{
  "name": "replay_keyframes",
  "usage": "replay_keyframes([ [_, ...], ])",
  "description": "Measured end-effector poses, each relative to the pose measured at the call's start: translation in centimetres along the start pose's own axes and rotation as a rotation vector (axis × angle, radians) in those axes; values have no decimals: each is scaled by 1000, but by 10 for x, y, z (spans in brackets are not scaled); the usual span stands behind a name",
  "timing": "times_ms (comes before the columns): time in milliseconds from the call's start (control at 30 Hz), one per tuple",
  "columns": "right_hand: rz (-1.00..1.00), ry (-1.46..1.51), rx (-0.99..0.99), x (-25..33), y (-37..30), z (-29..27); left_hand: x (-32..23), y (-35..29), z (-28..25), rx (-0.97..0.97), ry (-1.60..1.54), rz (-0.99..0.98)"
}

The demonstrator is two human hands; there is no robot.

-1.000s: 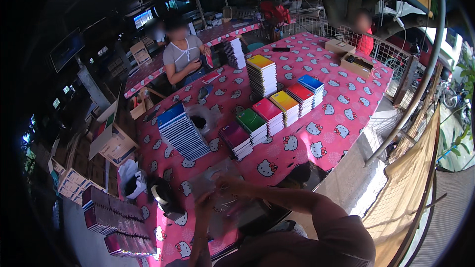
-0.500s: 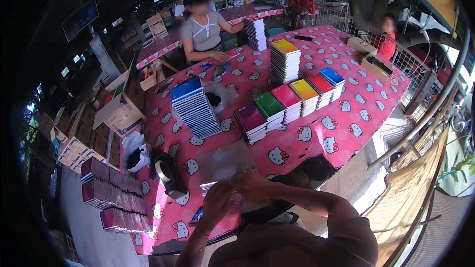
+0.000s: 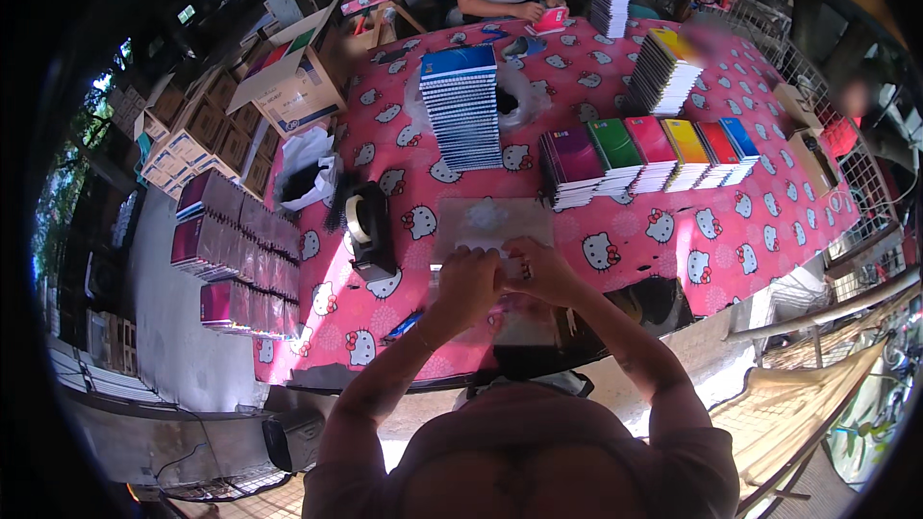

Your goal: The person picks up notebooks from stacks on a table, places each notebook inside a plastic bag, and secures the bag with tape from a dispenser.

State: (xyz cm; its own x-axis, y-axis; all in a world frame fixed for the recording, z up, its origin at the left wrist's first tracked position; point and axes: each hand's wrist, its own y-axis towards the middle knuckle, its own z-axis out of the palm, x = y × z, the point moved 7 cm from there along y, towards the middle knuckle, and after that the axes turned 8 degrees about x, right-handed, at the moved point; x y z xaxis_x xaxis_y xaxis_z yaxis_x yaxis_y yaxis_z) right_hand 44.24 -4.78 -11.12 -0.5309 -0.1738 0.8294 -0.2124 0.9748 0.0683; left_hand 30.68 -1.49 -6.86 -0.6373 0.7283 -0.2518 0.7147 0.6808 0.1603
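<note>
Head view shows print on several things around the grip. Small light lettering marks the violet cover and its neighbours in the row of notebook stacks [image 3: 654, 154], beyond the grip and to its right. The tall stack of blue notebooks [image 3: 461, 115], straight beyond the grip, bears a small yellowish mark on its top cover. Dark printed lines run along the side of the cardboard carton [image 3: 298, 86], farther off to the left of the grip, its flaps raised.

Clear plastic [image 3: 495, 216] lies directly at the grip: part spreads flat on the pink table [image 3: 572, 231] just beyond the fingers, and part reaches back below them. The left grip [image 3: 471, 284] has its fingers curled down on the plastic; the right grip [image 3: 540, 271] pinches it close beside, the two hands touching or nearly so. The fingertips are partly hidden.

Just left of the grip stands a black tape dispenser [image 3: 370, 231] with a pale roll. A small blue object [image 3: 399, 327] lies near the left wrist. Well to the left are film-wrapped notebooks [image 3: 236, 259], with a white plastic bag [image 3: 312, 168] beyond them. Far across the table from the grip, a co-worker's hands [image 3: 529, 12] hold a red notebook [image 3: 548, 21].
</note>
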Motion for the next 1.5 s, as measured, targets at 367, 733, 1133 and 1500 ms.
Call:
replay_keyframes([
  [367, 79, 350, -54, -32, 1, 19, 242, -128, -12, -534, 9, -711],
  [733, 111, 312, -109, -49, -1, 19, 246, -145, 50, -683, -1340, -743],
  [1133, 126, 367, -119, -50, -1, 21, 254, -132, 36, -598, -1261, -638],
  [1500, 93, 379, -167, -48, -8, 21, 205, -88, -51, -108, 111, -515],
])
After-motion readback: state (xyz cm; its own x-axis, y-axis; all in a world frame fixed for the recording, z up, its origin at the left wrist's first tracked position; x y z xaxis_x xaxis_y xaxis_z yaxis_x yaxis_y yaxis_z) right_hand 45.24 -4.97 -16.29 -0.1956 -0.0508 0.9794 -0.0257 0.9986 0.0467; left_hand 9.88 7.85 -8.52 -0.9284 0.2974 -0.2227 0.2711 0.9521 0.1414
